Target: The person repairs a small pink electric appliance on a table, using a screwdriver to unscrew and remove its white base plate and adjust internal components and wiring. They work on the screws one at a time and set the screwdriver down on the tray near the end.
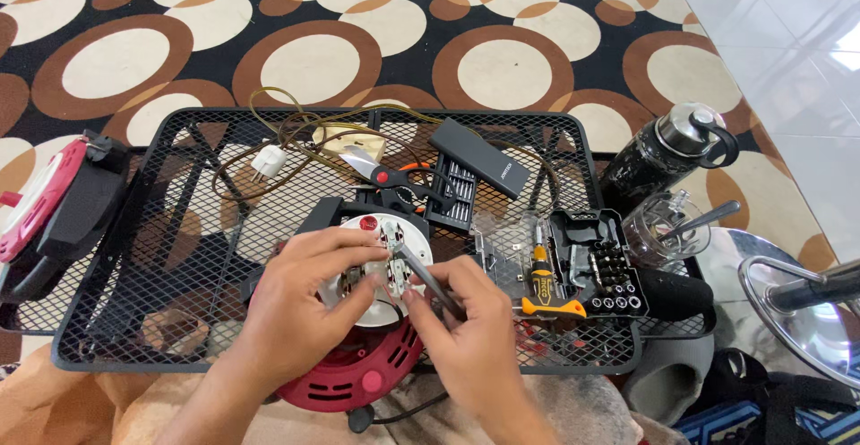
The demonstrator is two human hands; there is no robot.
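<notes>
A round white socket plate [383, 270] of a red cable reel [349, 378] lies on the black mesh table [116, 320], opened up. My left hand [300, 306] rests on the plate and pinches a small part at its middle. My right hand [466, 329] holds a slim grey screwdriver [421, 270], its tip set into the plate near the top. Both hands cover much of the plate.
A black bit case with a yellow-handled driver [546, 284] sits right of my hands. Cutters with red and black handles [399, 181], a slim bit holder [470, 172] and a brown cord with white plug [269, 158] lie behind. Another red reel [40, 199] stands left; a dark bottle [663, 154], a glass [667, 226] and a metal lid [802, 306] right.
</notes>
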